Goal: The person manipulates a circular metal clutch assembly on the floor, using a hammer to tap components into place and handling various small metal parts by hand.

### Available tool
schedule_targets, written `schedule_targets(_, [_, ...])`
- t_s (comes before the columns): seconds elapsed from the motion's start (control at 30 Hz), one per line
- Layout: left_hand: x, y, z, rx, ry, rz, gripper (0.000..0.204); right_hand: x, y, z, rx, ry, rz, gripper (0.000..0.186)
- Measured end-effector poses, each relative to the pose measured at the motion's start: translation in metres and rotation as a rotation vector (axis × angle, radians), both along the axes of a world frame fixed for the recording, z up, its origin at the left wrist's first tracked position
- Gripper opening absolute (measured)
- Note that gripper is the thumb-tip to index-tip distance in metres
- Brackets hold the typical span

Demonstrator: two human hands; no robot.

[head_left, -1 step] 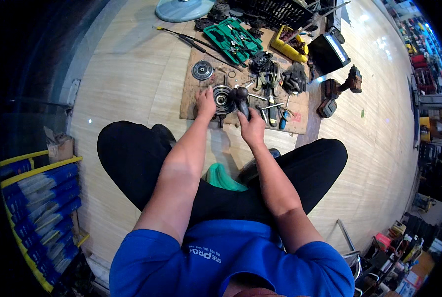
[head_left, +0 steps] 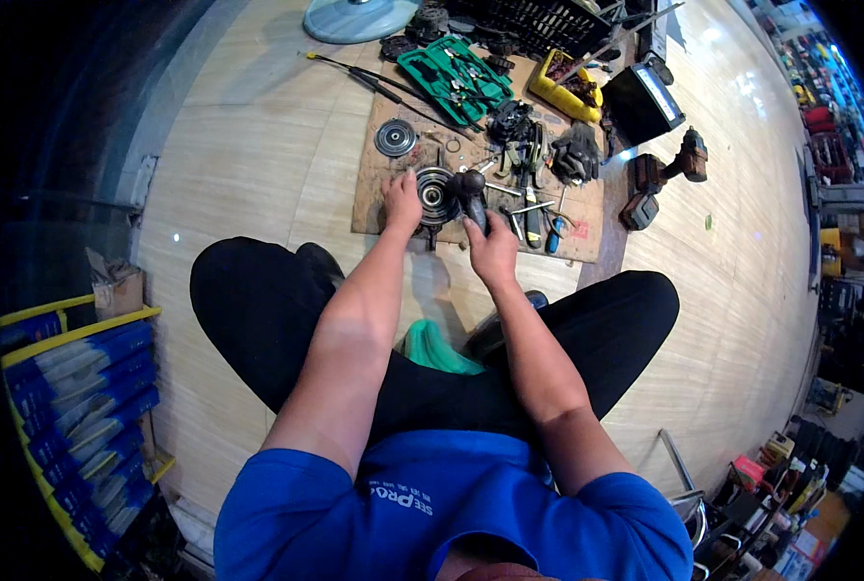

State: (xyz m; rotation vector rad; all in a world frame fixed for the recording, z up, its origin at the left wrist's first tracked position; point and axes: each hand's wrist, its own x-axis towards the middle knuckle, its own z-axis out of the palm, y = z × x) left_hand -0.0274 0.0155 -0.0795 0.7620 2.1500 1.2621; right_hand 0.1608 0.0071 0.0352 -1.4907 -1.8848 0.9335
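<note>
A round metal pulley-like part with concentric rings lies on a cardboard sheet in front of me. My left hand steadies it, fingers curled against its left edge. At its right side, my right hand is closed round the handle of a dark hammer. The hammer's rounded head is close to the pulley's right rim; whether they touch I cannot tell. A grooved metal disc lies beyond my left hand. Pliers, sockets and screwdrivers are scattered right of the hammer.
Farther off are a green tool case, a yellow container, a black battery and dark gloves. A cordless impact driver rests on the tiles at right. My crossed legs flank the cardboard; a blue-and-yellow rack stands left.
</note>
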Motion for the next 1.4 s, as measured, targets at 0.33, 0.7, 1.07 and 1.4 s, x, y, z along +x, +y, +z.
schedule_targets(0.33, [-0.004, -0.002, 0.001, -0.002, 0.075, -0.043, 0.05, -0.02, 0.001, 0.007, 0.006, 0.083, 0.033, 0.032])
schedule_targets(0.7, [-0.006, -0.001, -0.005, -0.019, 0.021, -0.04, 0.051, -0.027, 0.004, -0.004, 0.077, 0.039, 0.035, 0.031])
schedule_targets(1.07, [0.0, -0.002, 0.004, 0.001, 0.018, -0.034, 0.051, -0.019, 0.006, 0.003, -0.037, 0.039, 0.018, 0.036])
schedule_targets(1.4, [-0.007, 0.006, 0.008, -0.101, 0.057, -0.07, 0.053, 0.011, 0.009, 0.007, -0.189, 0.08, -0.164, 0.031])
